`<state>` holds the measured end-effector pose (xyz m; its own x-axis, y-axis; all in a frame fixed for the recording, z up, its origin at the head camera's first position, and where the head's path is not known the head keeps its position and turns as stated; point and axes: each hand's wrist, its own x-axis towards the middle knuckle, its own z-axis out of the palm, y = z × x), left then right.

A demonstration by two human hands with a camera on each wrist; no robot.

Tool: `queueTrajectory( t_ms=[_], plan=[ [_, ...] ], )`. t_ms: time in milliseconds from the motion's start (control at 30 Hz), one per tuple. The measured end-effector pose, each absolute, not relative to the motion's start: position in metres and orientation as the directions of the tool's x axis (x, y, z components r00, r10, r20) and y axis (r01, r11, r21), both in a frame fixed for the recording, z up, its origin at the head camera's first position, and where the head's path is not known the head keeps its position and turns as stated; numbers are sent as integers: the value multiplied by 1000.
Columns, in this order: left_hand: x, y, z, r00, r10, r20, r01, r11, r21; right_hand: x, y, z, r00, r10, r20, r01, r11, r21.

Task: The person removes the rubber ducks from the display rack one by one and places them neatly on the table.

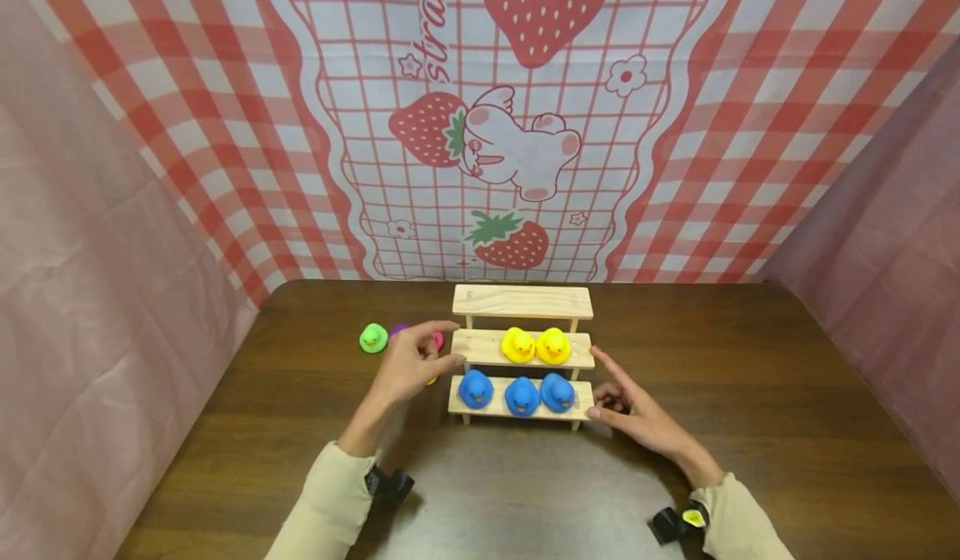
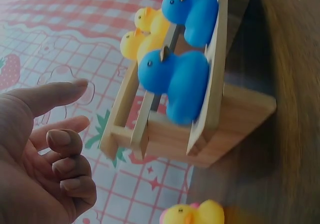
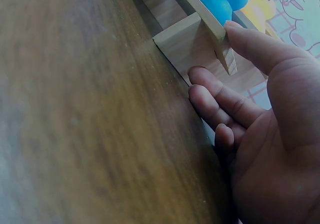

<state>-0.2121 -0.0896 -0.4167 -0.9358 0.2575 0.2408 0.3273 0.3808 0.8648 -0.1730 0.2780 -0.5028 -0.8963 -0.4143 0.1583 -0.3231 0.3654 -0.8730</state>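
Observation:
A three-tier wooden stand (image 1: pixel 522 302) is on the table. Three blue rubber ducks (image 1: pixel 476 390) sit on its lowest tier, and two yellow rubber ducks (image 1: pixel 553 346) on the middle one. My left hand (image 1: pixel 408 366) is by the stand's left end, thumb and index finger extended and apart with nothing between them; its other fingers are curled, as the left wrist view shows. At the right end, my right hand (image 1: pixel 637 410) has its thumb tip at the lowest tier's edge, and its index finger reaches toward the middle tier.
Left of the stand lie a green duck (image 1: pixel 373 338) and, partly hidden behind the left hand, a purple duck (image 1: pixel 399 329), a pink one (image 1: pixel 438 341) and a yellow one (image 2: pixel 195 214). A strawberry-patterned cloth (image 1: pixel 525 160) hangs behind the brown table (image 1: pixel 750 393).

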Motion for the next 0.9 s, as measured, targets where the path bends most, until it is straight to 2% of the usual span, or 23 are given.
queueTrajectory(
  t_ms=[300,633,900],
  plan=[
    [-213,-66,-413,-919,297,259,365,393,844,-173,278,-504,-899,-409,157,-321,369,-873],
    [-215,-45,-411,-919,318,231,340,347,874,-173,277,-501,-895,-417,156,-321,361,-876],
    [-217,-33,-414,-920,304,248,359,399,844,-175,278,-505,-888,-425,176,-338,344,-876]
  ],
)
